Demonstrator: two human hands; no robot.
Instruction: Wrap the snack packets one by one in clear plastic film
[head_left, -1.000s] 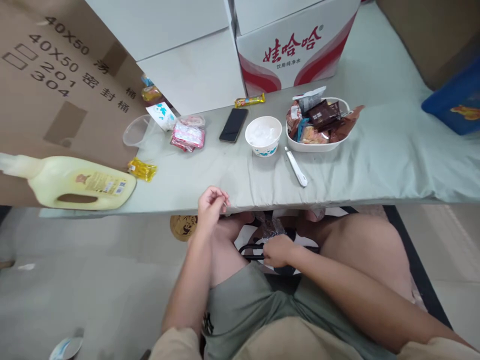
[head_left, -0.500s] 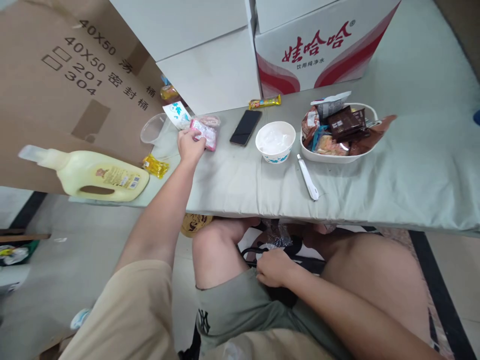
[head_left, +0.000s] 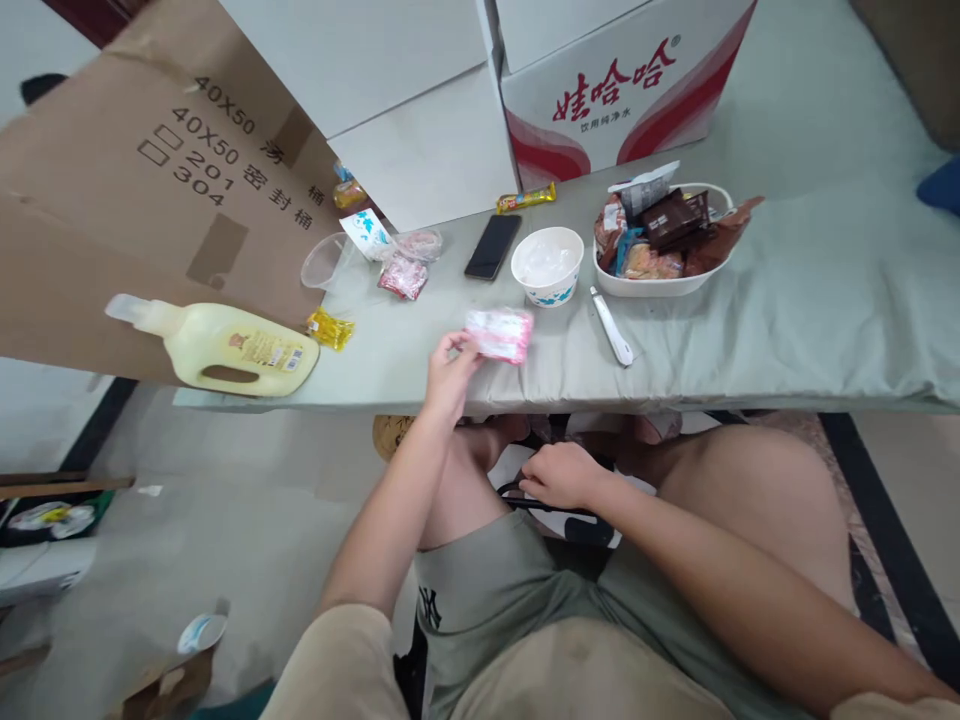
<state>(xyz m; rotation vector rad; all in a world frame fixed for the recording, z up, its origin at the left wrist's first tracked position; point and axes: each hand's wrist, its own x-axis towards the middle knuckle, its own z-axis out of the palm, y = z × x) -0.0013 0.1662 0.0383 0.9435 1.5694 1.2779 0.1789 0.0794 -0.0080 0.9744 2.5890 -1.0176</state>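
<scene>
My left hand (head_left: 450, 372) pinches a small pink-and-white plastic packet (head_left: 501, 334) by its left end, above the front of the covered table. The packet is slightly blurred. Down between my knees, my right hand (head_left: 559, 474) is closed on the dark handle of a black-and-white bag (head_left: 577, 525); its fingertips are partly hidden. Left of the packet lie a red-and-clear wrapped packet (head_left: 403, 275) and a clear pack with pinkish contents (head_left: 420, 244). Behind the held packet is a black phone (head_left: 493, 247), and to its right stands a white paper bowl (head_left: 547, 265) with clear plastic inside.
A white tub (head_left: 660, 287) of wrapped snacks stands right, with a white pen-like tool (head_left: 612, 328) before it. A yellow snack stick (head_left: 526, 197) lies by the white boxes (head_left: 420, 150). At left are a pale yellow jug (head_left: 240, 350), yellow packets (head_left: 330, 328) and a cardboard box (head_left: 247, 200).
My left hand has lifted the pink-and-white packet off the pile and carried it right and toward me, uncovering the red packet. My right hand stays at the bag.
</scene>
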